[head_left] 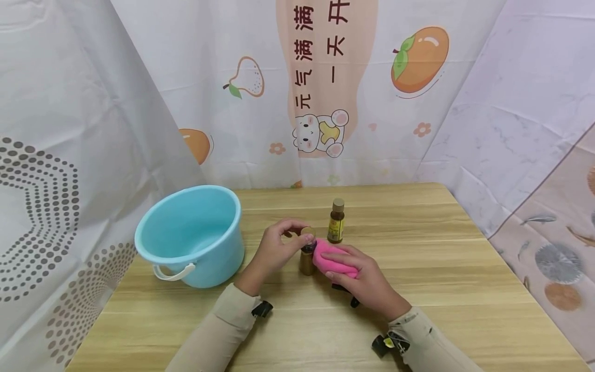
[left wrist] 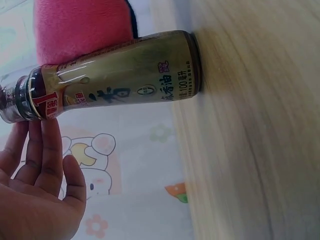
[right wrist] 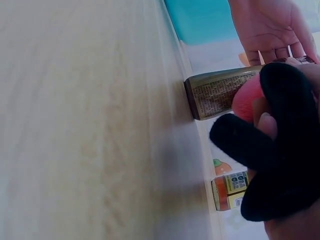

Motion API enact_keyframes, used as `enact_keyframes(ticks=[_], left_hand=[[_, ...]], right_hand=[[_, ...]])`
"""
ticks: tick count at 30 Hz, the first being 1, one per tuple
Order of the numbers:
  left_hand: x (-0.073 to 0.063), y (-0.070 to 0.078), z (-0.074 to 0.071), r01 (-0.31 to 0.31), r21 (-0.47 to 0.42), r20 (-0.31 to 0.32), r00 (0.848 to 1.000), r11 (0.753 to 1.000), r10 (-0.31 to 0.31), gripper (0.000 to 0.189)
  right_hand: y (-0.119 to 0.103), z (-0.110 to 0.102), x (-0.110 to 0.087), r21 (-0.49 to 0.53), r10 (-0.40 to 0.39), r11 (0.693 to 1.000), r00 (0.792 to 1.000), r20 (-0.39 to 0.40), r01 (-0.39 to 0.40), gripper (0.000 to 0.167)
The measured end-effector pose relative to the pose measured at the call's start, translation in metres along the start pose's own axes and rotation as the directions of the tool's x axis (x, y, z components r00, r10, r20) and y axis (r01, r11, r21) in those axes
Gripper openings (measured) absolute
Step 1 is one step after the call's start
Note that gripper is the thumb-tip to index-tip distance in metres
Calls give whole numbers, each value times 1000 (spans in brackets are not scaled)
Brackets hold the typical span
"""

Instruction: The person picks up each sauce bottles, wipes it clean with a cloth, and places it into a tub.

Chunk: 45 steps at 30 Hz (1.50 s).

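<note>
A small sesame oil bottle (head_left: 307,263) stands upright on the wooden table. My left hand (head_left: 278,247) pinches its cap between thumb and fingers; in the left wrist view the bottle's gold-brown label (left wrist: 130,77) faces the camera. From the other side my right hand (head_left: 369,276) grips a soft pink plush-like thing (head_left: 335,258), pressed up against the bottle's side. Black fuzzy lobes (right wrist: 295,110) on that pink thing stick out in the right wrist view and hide part of the right hand. What exactly this thing is, I cannot tell.
Just behind the right hand stands a second small bottle, dark with a yellow label (head_left: 336,227) and a brown cap. To the left is a light blue bucket (head_left: 218,263) with a white handle. A printed curtain (head_left: 260,124) hangs along the table's back edge.
</note>
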<state>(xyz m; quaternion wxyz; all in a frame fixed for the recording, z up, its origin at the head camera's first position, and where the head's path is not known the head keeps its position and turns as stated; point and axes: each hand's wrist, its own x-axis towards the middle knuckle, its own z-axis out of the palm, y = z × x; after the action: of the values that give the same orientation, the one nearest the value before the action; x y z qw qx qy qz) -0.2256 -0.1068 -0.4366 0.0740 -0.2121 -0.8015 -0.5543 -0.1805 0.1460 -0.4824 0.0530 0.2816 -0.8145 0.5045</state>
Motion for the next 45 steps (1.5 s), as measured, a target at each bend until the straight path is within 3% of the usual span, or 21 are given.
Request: enact_keyframes(ticks=[9,21,31,45], left_hand=[[1,-2,0,-7,7,-2,1000,1000,7,26],[1,0,2,38,-1,-26,999,999,-38,25],[-1,3,4,41,-29,-58,997,999,-43,26],[0,-1,5,39,-83,-53,998,996,-43,26]], right_hand=[[5,1,0,-56,5,998,1000,31,-3,39],[6,2,-1,-84,72,994,995,62,-67,40],[5,2,-1,-114,93,990,993,69,-85,40],[5,3,-1,-84,-24,996,999,27,26,40]])
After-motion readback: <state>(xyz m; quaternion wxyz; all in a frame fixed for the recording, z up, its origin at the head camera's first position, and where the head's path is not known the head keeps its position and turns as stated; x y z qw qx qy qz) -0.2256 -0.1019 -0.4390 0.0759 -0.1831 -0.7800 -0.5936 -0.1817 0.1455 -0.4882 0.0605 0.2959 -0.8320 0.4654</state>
